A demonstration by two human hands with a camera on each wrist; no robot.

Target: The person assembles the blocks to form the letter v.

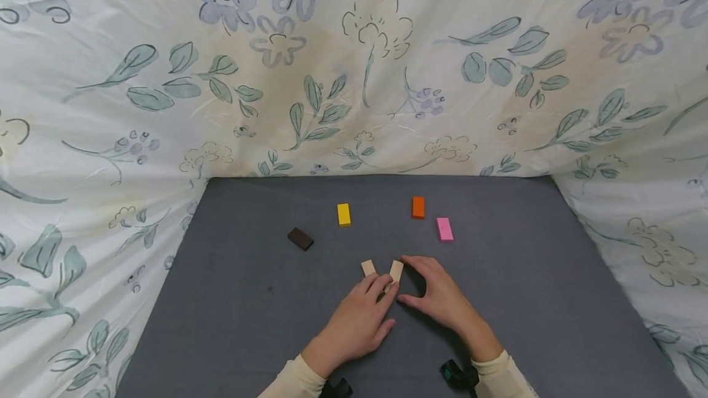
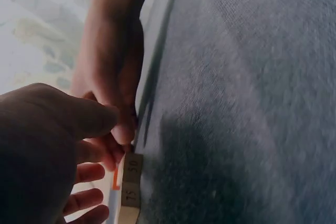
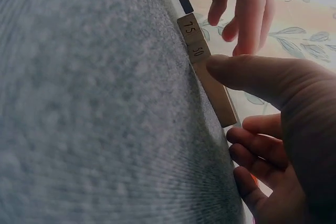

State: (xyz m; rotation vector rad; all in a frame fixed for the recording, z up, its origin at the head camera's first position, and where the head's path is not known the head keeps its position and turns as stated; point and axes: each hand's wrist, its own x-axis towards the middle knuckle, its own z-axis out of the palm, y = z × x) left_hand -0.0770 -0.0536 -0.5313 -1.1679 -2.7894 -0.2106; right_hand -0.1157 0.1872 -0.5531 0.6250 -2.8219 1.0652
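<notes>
Two light wooden blocks, one on the left and one on the right, lie flat on the grey cloth, angled in a V. Their near ends meet and bear the numbers 75 and 50. My right hand spans the right block lengthwise, thumb at its numbered end and fingertips at its far end. Over the blocks' near ends reaches my left hand, its fingers loosely extended and partly covering them in the head view. In the left wrist view its fingers are spread beside the blocks.
Beyond the hands lie a dark brown block, a yellow block, an orange block and a pink block. A floral curtain borders the grey table at the back and sides.
</notes>
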